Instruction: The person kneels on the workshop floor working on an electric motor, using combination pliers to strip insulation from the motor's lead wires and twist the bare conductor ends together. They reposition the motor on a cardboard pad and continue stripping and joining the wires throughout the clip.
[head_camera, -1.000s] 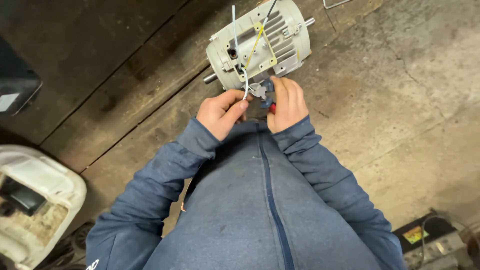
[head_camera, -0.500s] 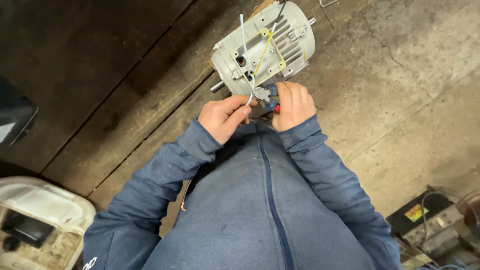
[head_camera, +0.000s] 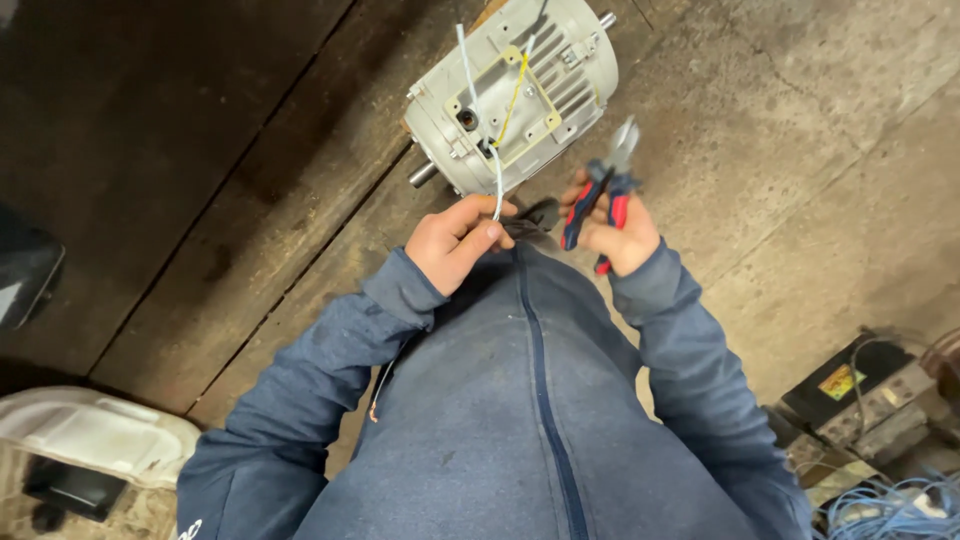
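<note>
Below motor (head_camera: 515, 95) on bare floor: left hand (head_camera: 452, 240) pinches white wire (head_camera: 495, 185); right hand (head_camera: 618, 232) grips pliers (head_camera: 600, 195); hands apart.

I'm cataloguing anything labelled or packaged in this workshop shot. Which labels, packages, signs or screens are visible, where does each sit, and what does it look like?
Label: lower right, on top of a dark boxy unit on the floor; small tilted rectangle, yellow with red and green patches.
White tub: lower left corner; rounded plastic, no label visible.
No signs or screens in view; none on the grey motor or the red-and-blue pliers.
</note>
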